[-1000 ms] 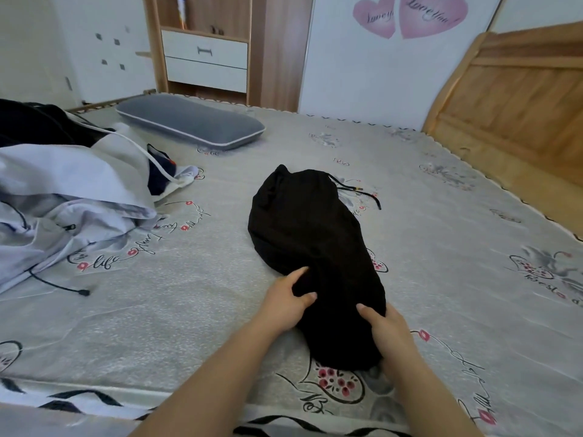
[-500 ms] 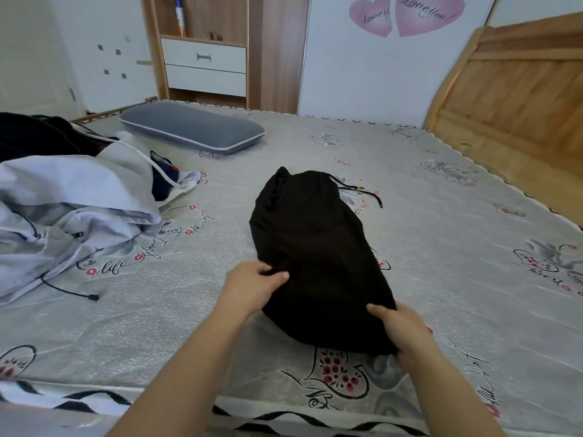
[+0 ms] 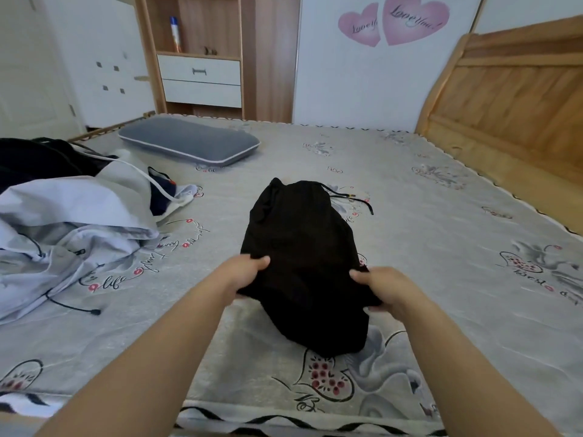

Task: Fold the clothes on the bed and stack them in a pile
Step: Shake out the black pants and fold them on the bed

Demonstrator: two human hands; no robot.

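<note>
A person's left hand (image 3: 244,274) and right hand (image 3: 383,288) each clamp one side of a black garment (image 3: 303,247) near the bed's (image 3: 441,216) near edge, unfolded clothes (image 3: 69,222) heaped at its left edge.

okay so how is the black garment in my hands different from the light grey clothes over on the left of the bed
The black garment is dark all over; the light grey clothes are pale with dark cords. The black garment lies as one long bundle in mid-bed, while the grey clothes sprawl crumpled at the left. The left hand and right hand grip the black one; nothing holds the grey ones. Both rest on the bed.
</note>
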